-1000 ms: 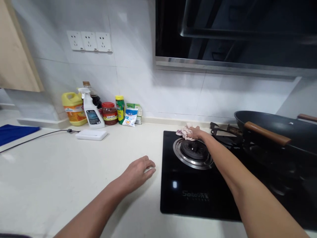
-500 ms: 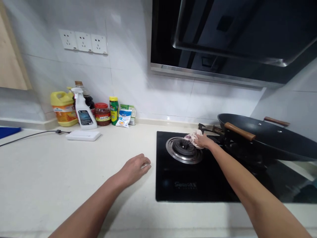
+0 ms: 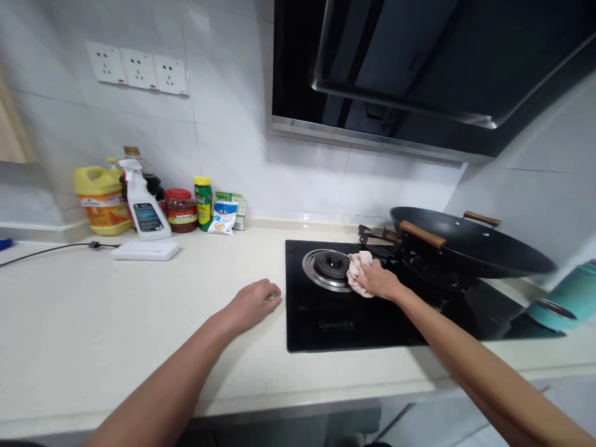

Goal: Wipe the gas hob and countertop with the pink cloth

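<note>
My right hand (image 3: 379, 280) is closed on a crumpled, pale pink cloth (image 3: 358, 276). The cloth lies against the right side of the round gas burner (image 3: 331, 265) and its metal ring, on the black glass cooktop (image 3: 321, 310). Just left of the cooktop's edge, my left hand (image 3: 256, 301) rests on the pale counter. Its fingers are loosely curled, with a small gap to the thumb and nothing held.
A large black wok (image 3: 470, 242) with wooden handles sits over the right burner. Beside it is a black pan support (image 3: 372, 239). A spray bottle (image 3: 144, 208), jars and packets line the wall. A white box (image 3: 145, 251) lies before them. The range hood (image 3: 372, 81) hangs above.
My right hand has drawn the cloth toward me, from the burner's back right to its right side. The view has shifted right and down. My left hand stays on the counter.
</note>
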### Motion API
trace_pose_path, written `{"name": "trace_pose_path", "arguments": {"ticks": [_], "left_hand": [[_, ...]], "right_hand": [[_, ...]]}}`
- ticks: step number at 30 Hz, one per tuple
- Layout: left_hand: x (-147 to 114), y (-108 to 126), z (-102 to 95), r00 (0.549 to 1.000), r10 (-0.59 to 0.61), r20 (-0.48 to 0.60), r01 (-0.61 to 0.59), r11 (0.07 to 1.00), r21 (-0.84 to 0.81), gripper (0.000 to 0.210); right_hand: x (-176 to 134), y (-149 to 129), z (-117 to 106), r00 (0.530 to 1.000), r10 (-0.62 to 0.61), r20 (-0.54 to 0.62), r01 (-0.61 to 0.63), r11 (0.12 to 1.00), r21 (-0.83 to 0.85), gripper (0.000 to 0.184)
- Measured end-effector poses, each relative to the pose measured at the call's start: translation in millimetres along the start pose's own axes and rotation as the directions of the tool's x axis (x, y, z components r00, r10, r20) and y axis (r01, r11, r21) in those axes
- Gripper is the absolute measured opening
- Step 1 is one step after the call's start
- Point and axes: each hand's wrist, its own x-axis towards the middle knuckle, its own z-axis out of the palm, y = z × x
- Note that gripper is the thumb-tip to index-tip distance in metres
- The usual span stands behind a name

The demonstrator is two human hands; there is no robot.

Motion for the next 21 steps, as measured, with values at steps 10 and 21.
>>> {"name": "trace_pose_path", "arguments": {"ticks": [10, 21], "left_hand": [[0, -3, 1.0, 0.998, 0.044, -0.033, -0.043, 0.999, 0.012, 0.034], [2, -14, 1.6, 0.994, 0.085, -0.069, -0.085, 0.996, 0.004, 0.032]], "right_hand": [[-56, -91, -37, 0.998, -0.056, 0.035, 0.046, 0.971, 0.234, 0.043], [-116, -156, -23, 0.955, -0.126, -0.267, 0.178, 0.967, 0.180, 0.035]]}}
